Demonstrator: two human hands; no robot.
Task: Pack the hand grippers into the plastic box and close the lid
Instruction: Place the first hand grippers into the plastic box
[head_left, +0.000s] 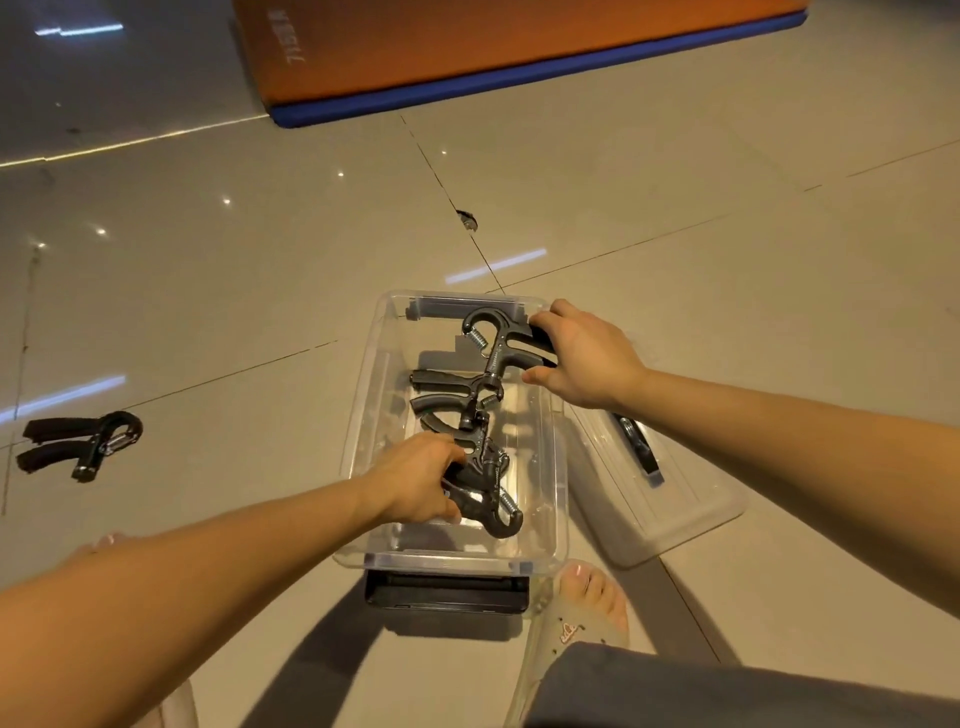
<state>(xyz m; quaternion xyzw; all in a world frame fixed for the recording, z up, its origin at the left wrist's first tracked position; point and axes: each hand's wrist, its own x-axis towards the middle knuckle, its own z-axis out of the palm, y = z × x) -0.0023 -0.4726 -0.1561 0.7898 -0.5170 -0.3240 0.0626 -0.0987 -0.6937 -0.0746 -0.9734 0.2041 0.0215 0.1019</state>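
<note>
The clear plastic box (556, 447) sat open on the tiled floor (727, 260), right in front of the person's sandalled foot (582, 608). Several dark hand grippers were already inside, kind of tangled along the middle (457, 395). The right hand (587, 358) was clamped on the handles of the far gripper (493, 338), holding it at the box's far right corner. The left hand (421, 478) was closed around the near gripper (493, 499), low in the box by the near wall. One more gripper (83, 444) lay on the floor well off to the left. The lid (670, 499) was off, lying on the floor just right of the box with something dark resting on it. An orange mat (467, 41) with a blue edge sat farther back.
</note>
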